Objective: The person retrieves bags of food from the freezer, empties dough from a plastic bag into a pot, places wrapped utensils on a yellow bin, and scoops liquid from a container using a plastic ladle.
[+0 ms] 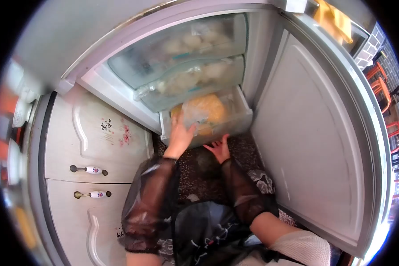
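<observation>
The bottom freezer drawer [241,126] is pulled partly out. Inside it lies a clear plastic bag of yellow-orange food [208,108], whose exact kind I cannot make out. My left hand [180,136] reaches over the drawer's front with fingers stretched out and thumb apart, at the left side of the bag; whether it presses on the bag is unclear. Below the drawer front, my right hand [219,149] has its fingers spread, with the fingertips close to the lower edge and nothing in the palm. Sheer black sleeve covers [150,204] wrap both forearms.
Above are two closed, frosted drawers, an upper one [177,48] and a middle one [195,80], holding bagged pale food. The freezer door [314,133] stands wide open on the right. A pale cabinet [97,146] with porcelain handles flanks the left. Dark speckled floor [195,170] lies below.
</observation>
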Demonstrator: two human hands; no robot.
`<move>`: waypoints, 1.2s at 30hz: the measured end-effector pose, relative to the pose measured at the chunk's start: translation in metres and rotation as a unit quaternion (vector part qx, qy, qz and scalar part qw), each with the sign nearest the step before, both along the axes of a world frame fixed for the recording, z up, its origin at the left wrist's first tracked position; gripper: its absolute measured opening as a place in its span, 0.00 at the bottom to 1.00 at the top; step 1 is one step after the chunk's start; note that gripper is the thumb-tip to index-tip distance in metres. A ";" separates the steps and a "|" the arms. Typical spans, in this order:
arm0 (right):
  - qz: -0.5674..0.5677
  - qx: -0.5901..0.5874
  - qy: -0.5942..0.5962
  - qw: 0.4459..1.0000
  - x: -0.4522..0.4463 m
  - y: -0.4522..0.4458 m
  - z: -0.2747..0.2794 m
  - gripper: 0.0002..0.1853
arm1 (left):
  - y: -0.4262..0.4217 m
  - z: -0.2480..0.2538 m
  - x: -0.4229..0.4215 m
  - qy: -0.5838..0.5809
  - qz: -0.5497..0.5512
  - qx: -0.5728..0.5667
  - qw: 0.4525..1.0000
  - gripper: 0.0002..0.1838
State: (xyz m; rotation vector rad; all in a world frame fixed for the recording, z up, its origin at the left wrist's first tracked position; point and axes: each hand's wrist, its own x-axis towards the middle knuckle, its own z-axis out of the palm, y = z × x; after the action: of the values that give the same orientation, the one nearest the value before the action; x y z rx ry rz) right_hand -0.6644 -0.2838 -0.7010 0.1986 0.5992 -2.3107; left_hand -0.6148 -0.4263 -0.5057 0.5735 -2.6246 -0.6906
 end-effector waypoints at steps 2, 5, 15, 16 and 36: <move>0.000 0.019 -0.003 1.000 -0.003 0.000 -0.005 0.46 | -0.012 -0.034 -0.028 -0.074 0.027 0.069 0.994 0.32; 0.029 -0.034 0.008 0.999 -0.004 -0.001 -0.022 0.45 | -0.016 -0.058 -0.062 -0.206 0.065 0.035 0.976 0.22; 0.057 0.021 -0.050 0.997 -0.013 0.005 -0.066 0.40 | 0.067 -0.041 -0.110 -0.001 0.059 0.245 0.968 0.25; 0.066 0.015 -0.054 0.996 -0.012 0.006 -0.065 0.40 | 0.077 -0.038 -0.113 0.027 0.053 0.230 0.971 0.24; 0.038 0.146 -0.093 0.984 -0.009 0.002 0.014 0.45 | 0.035 -0.041 -0.132 -0.139 -0.072 0.112 0.981 0.21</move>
State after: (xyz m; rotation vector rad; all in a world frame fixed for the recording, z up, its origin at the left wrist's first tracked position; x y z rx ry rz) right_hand -0.6733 -0.2816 -0.6872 0.5143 0.8318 -2.0938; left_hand -0.7464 -0.3912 -0.5462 0.5840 -2.8895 -1.0276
